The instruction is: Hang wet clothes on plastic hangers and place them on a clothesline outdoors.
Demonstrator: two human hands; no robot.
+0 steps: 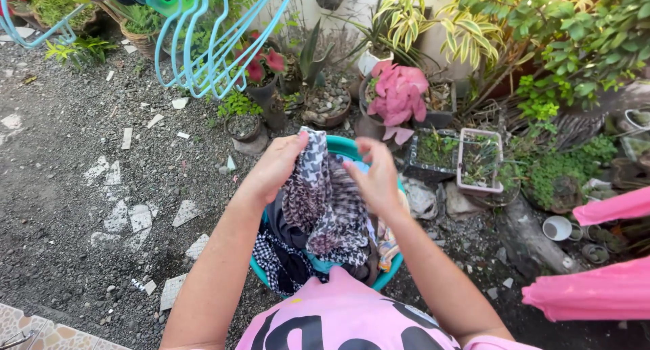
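Note:
My left hand grips the top edge of a black-and-white checked cloth and holds it up over a teal basin. My right hand is beside the cloth with its fingers spread, touching or nearly touching the fabric's right side. The cloth hangs down into the basin, which holds more clothes, dark and patterned. My pink shirt fills the bottom of the view.
Several light blue hangers hang at the upper left. Potted plants and planter boxes crowd the ground behind the basin. Pink cloth hangs at the right edge. Gravel ground with tile shards lies to the left.

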